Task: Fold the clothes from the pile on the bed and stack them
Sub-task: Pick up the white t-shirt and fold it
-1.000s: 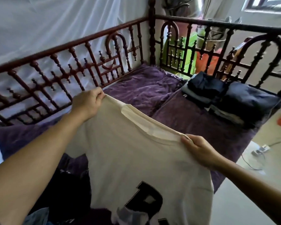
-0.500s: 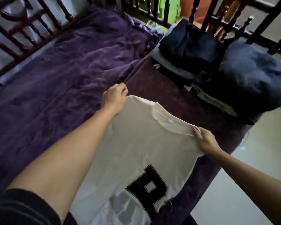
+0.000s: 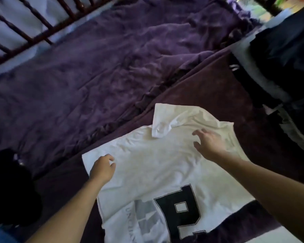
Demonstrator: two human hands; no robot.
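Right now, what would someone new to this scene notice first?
A white T-shirt with a big black letter lies spread on the purple bed, both hands over it: left hand at one edge, right hand by the crumpled sleeve. Dark folded clothes are stacked at the upper right.
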